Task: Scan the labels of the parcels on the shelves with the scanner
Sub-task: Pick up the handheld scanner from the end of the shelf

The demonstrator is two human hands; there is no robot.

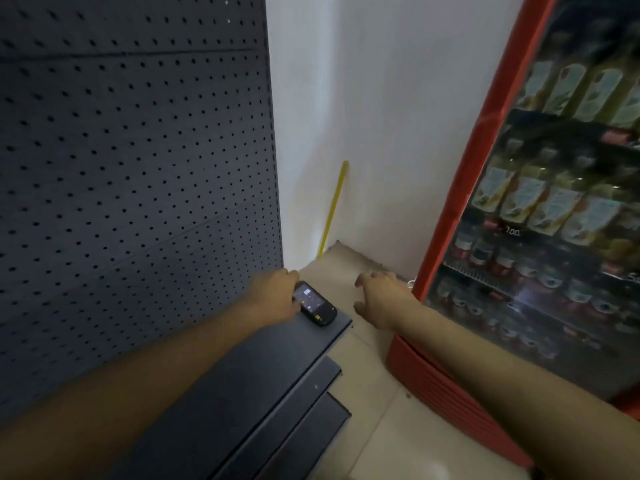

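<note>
A black handheld scanner (316,303) with a lit screen lies at the far right end of the top dark shelf (277,355). My left hand (277,289) rests on the scanner's left side, fingers touching it; whether they grip it is unclear. My right hand (375,297) hovers to the right of the shelf end, above the floor, fingers spread and holding nothing. No parcels are in view on the shelves.
A dark perforated back panel (131,168) rises behind the shelves. Two lower shelves (311,403) step out below. A red glass-door cooler (540,220) full of bottles stands at the right. A yellow stick (333,209) leans in the white wall corner above the beige floor (367,393).
</note>
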